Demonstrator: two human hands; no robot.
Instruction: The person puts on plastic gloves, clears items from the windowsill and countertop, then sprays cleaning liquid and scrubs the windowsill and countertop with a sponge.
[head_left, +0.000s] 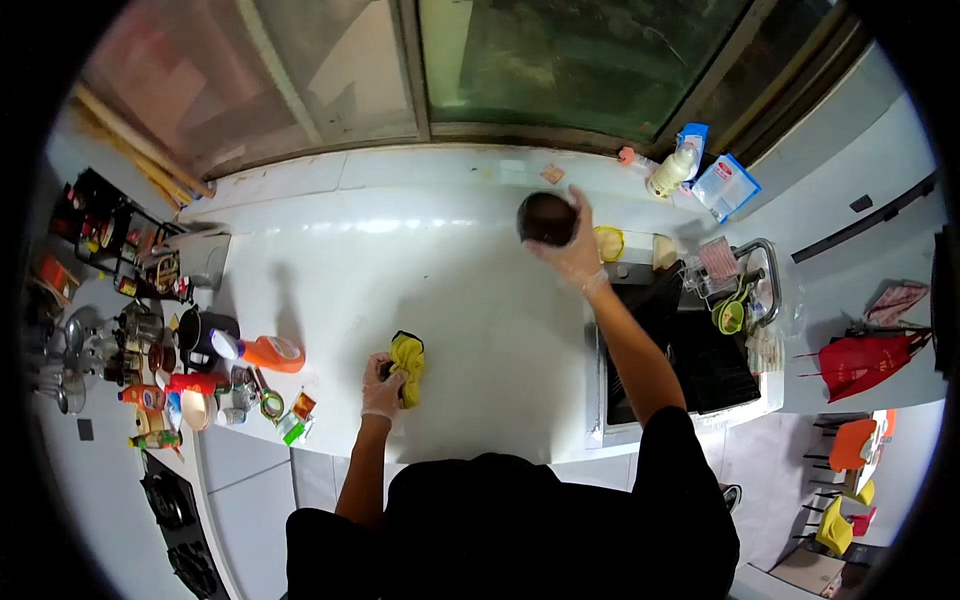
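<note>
My left hand (381, 386), in a clear plastic glove, is closed on a bunched yellow cloth (407, 366) with dark edging, over the near left part of the white countertop (470, 330). Farther off and to the right, my gloved right hand (578, 248) grips a dark, glossy round object (546, 219) by its side, near the back ledge. The view does not settle whether that object is a bowl, a lid or a jar. The cloth and the round object are well apart.
An orange bottle (274, 353), a black pot (204, 335) and a tape roll (271, 404) crowd the left side. At right are the sink (620, 408), a curved faucet (768, 285) and a yellow-rimmed container (609, 243). A pale bottle (671, 172) stands on the window ledge.
</note>
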